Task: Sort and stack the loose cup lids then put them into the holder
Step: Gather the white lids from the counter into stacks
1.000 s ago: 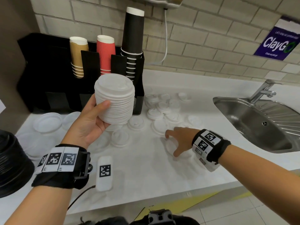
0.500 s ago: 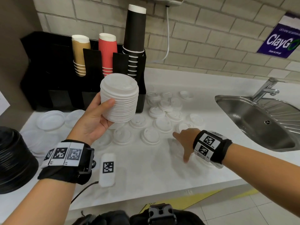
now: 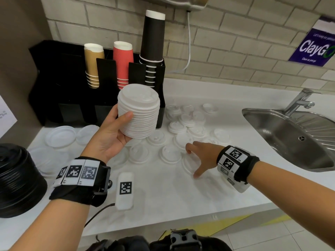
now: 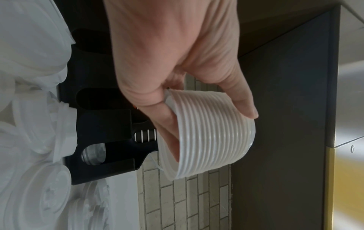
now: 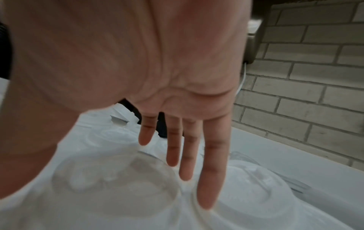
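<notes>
My left hand (image 3: 116,131) grips a tall stack of white cup lids (image 3: 139,111), thumb on its near side, raised above the counter in front of the black holder (image 3: 59,84). In the left wrist view the stack of lids (image 4: 212,132) sits between thumb and fingers. My right hand (image 3: 197,156) hovers spread, palm down, over a clear loose lid (image 3: 190,163) on the white counter. Its fingers (image 5: 208,171) are straight above that clear lid (image 5: 118,183) and hold nothing. Several loose white lids (image 3: 183,124) lie scattered behind it.
The holder carries tan (image 3: 93,66), red (image 3: 122,64) and black cups (image 3: 153,46). Clear flat lids (image 3: 60,136) lie at the left, a black lid stack (image 3: 18,180) at the far left. A steel sink (image 3: 293,138) is to the right. A white tag block (image 3: 125,189) lies near the front edge.
The right hand has shifted left and away from me over the loose lids, fingers spreading above a clear lid. The left hand keeps the lid stack raised, almost still.
</notes>
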`<state>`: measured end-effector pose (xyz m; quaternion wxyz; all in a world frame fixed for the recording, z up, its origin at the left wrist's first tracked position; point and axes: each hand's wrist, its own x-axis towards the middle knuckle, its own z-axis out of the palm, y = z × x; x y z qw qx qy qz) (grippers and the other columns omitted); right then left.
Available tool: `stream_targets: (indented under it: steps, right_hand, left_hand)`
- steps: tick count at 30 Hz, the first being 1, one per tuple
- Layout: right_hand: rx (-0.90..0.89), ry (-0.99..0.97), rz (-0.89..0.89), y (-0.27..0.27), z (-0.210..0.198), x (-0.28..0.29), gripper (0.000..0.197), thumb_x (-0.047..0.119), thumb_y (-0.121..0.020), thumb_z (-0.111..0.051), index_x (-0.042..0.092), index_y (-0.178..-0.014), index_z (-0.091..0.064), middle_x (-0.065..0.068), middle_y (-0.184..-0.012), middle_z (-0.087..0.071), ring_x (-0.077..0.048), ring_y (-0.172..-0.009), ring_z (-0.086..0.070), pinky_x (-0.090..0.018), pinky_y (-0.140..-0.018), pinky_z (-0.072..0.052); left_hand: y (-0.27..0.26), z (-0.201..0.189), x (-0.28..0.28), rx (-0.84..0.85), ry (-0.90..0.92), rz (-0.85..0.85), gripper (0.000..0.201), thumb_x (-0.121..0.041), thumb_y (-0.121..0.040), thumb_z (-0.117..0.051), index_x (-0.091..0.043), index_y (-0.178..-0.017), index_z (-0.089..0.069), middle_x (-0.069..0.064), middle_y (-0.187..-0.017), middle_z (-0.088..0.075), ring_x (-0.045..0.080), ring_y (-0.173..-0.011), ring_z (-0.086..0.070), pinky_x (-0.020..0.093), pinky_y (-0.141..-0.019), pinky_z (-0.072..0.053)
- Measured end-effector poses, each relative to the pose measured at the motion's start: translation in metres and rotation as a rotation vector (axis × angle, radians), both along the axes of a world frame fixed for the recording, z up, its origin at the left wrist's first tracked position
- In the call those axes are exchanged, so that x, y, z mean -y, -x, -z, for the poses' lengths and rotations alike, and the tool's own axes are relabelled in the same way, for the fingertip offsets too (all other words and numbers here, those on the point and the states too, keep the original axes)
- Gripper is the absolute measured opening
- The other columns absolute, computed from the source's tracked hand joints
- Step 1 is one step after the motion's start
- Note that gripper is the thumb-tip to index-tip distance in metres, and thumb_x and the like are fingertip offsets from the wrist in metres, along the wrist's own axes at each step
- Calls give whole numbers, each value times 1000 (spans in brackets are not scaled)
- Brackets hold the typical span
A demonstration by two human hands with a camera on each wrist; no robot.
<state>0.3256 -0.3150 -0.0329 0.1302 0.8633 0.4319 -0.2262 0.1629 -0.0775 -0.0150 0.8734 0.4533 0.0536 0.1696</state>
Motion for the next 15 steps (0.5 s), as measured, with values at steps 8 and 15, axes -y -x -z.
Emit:
stream_targets:
  steps: [8, 15]
  right_hand:
    - [-64, -125, 20, -6, -17, -15, 72, 38, -72, -79, 30, -129, -34, -3, -117, -49, -22, -100, -52, -35, -85, -47]
    - [-331, -978, 132, 10, -97, -42, 45, 18, -77, -78, 30, -111, -51, 5, -105, -54, -13, -94, -57, -15, -78, -47]
  left_hand:
    - [0, 3, -3, 13, 2, 8, 101, -42, -36, -99, -32, -127, -57, -2, -127, -66, 20, -117, -64, 32, -79, -59]
    - [-4, 4, 1, 2, 27, 19, 103, -42, -34, -100, -33, -127, -58, -1, -126, -67, 20, -116, -64, 32, -78, -59]
